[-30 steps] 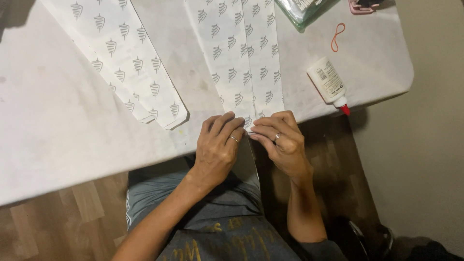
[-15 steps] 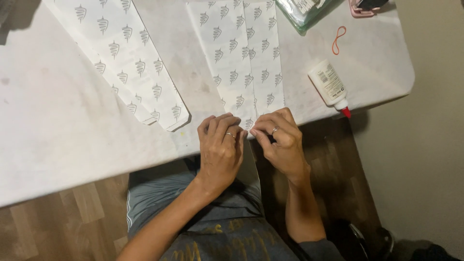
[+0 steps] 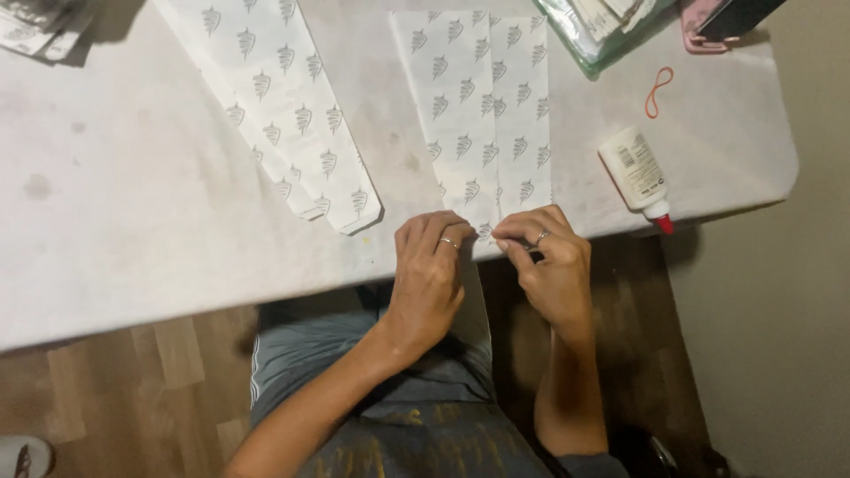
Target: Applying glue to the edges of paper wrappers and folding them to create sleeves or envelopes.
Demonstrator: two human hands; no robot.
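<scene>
1. While both hands are meeting at the near edge of the surface (image 3: 133, 230), the left hand (image 3: 431, 270) and right hand (image 3: 549, 265) are pinching the near end of a long printed strip (image 3: 482, 115); each grip is closing on that strip's end, fingertips almost touching one another.

2. The strip is running straight away from the grips toward the far side, its long axis pointing away from the person, so the whole length is lying beyond the fingers and only a short end is hanging over the edge toward the lap.

3. Both hands are sitting equally near the strip's end, the left on its left half, the right on its right half, with a lengthwise seam or fold running between them.

4. The strip is looking like thin white paper, flat and matte, printed with rows of small grey leaf-like marks.

5. A second strip (image 3: 283, 97) of the same paper is lying well apart to the left, slanting across the surface and ending in a blunt point.

6. A white glue bottle (image 3: 634, 173) with a red tip is lying on its side just right of the hands, near the rounded corner.

7. An orange rubber band (image 3: 658, 91) is resting beyond the bottle, and the pale surface is showing faint stains.
</scene>
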